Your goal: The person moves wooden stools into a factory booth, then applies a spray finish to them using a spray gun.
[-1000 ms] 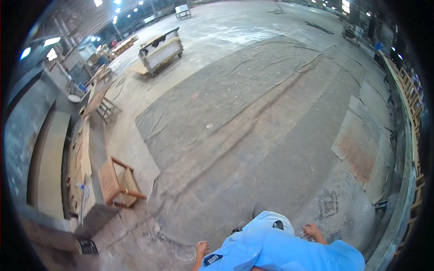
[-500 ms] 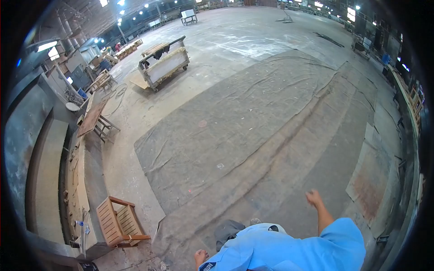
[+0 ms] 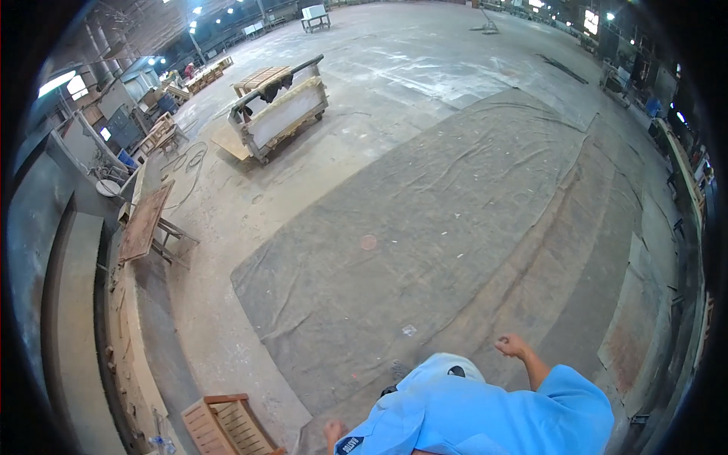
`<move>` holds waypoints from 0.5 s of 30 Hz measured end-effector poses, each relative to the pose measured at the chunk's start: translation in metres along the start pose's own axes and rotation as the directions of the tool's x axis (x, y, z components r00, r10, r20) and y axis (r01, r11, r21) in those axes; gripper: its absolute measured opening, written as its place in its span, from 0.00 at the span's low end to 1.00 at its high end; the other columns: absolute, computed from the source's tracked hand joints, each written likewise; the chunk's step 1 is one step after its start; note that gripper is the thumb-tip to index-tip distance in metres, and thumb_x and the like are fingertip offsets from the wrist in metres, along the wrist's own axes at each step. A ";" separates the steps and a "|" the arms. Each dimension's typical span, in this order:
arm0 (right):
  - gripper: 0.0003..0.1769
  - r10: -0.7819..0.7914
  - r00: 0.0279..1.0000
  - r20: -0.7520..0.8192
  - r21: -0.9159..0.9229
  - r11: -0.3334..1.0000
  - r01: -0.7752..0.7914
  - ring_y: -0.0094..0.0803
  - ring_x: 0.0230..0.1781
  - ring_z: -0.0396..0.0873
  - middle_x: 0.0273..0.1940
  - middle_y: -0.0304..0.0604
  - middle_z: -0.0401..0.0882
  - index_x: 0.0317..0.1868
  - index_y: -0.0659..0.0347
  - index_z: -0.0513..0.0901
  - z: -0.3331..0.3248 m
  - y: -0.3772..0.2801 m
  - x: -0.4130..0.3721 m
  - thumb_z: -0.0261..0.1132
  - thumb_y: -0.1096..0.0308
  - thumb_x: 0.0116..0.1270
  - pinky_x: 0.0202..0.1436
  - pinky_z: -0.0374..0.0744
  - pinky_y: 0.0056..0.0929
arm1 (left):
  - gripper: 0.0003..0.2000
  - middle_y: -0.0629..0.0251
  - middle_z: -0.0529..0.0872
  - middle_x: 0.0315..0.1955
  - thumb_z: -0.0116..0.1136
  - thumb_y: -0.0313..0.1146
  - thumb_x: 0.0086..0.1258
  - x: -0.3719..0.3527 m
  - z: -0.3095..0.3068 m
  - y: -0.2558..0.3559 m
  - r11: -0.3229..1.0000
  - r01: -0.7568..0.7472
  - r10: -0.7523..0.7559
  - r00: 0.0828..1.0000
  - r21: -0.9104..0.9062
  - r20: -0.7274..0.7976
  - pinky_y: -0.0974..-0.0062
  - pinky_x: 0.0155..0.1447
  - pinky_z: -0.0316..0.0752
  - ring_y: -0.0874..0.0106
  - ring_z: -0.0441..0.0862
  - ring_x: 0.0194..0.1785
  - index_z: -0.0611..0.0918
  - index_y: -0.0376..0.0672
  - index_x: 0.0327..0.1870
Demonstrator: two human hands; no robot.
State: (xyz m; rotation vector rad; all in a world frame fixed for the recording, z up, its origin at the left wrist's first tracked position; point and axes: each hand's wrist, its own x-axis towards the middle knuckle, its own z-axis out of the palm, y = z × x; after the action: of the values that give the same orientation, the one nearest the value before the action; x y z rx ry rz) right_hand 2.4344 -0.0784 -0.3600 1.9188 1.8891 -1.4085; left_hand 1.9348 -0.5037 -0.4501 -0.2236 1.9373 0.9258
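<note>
My right hand [image 3: 513, 346] hangs in front of my blue shirt, its fingers curled in, with nothing visible in them. Beneath it spreads a large grey-brown floor sheet [image 3: 364, 258], creased and dotted with small scraps. My left hand [image 3: 334, 431] shows low beside the shirt, small and blurred; it looks loosely closed, and no object shows in it. It is over the near edge of the sheet, touching nothing that I can see. To its left is a slatted wooden chair [image 3: 199, 428], apart from the hand and partly cut off by the frame's lower edge.
A wheeled cart [image 3: 284, 117] with pale sides and dark cloth on it stands beyond the sheet. On the left are a tilted brown-topped table [image 3: 145, 224] and a coiled hose [image 3: 199, 158]. A stained flat panel [image 3: 629, 334] lies at the right.
The view has moved forward and turned: the chair is lower and partly cut off, and the cart appears larger. My right hand has swung slightly left and down in the picture.
</note>
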 end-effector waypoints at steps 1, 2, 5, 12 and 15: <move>0.24 0.153 0.988 0.018 0.077 0.985 -0.154 0.35 0.26 0.82 0.31 0.50 0.84 0.54 0.65 0.79 0.007 -0.007 0.003 0.65 0.57 0.62 0.29 0.80 0.39 | 0.21 0.62 0.84 0.35 0.58 0.34 0.62 0.016 -0.010 0.046 0.999 -0.037 0.036 0.999 -0.037 -0.019 0.70 0.28 0.74 0.69 0.82 0.30 0.75 0.37 0.56; 0.22 0.255 0.967 -0.026 0.161 0.955 -0.248 0.36 0.24 0.83 0.28 0.50 0.83 0.49 0.66 0.81 0.016 -0.016 0.004 0.65 0.58 0.61 0.25 0.79 0.35 | 0.21 0.63 0.84 0.35 0.58 0.35 0.62 0.025 -0.013 0.098 0.992 -0.102 0.096 0.992 -0.077 -0.079 0.71 0.28 0.74 0.70 0.82 0.31 0.75 0.37 0.56; 0.17 0.520 0.854 -0.015 0.293 0.819 -0.493 0.39 0.21 0.82 0.25 0.51 0.82 0.40 0.69 0.81 0.042 -0.026 0.032 0.63 0.61 0.61 0.21 0.77 0.35 | 0.22 0.65 0.83 0.35 0.58 0.35 0.62 0.057 -0.027 0.241 0.962 -0.255 0.234 0.953 -0.095 -0.191 0.73 0.27 0.73 0.71 0.82 0.32 0.74 0.38 0.57; 0.17 0.518 0.855 -0.003 0.283 0.821 -0.496 0.43 0.21 0.79 0.24 0.53 0.79 0.33 0.69 0.80 0.054 -0.170 0.235 0.62 0.59 0.61 0.23 0.77 0.44 | 0.14 0.64 0.83 0.26 0.56 0.30 0.63 0.209 -0.057 0.340 0.950 -0.268 0.236 0.953 -0.164 -0.192 0.74 0.27 0.74 0.71 0.81 0.28 0.81 0.35 0.48; 0.17 0.134 0.989 -0.069 0.104 0.987 -0.127 0.37 0.20 0.78 0.22 0.48 0.79 0.35 0.68 0.82 0.013 -0.329 0.345 0.62 0.58 0.60 0.22 0.77 0.37 | 0.14 0.64 0.83 0.27 0.56 0.30 0.62 0.222 -0.043 0.367 0.996 0.004 -0.019 0.986 -0.091 -0.166 0.74 0.27 0.73 0.71 0.81 0.29 0.81 0.36 0.48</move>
State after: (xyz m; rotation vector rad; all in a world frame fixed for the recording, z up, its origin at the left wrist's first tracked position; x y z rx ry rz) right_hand 2.0859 0.2405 -0.4226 2.1274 1.7175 -1.4350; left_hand 1.6019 -0.2301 -0.4321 -0.3760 2.0462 1.0158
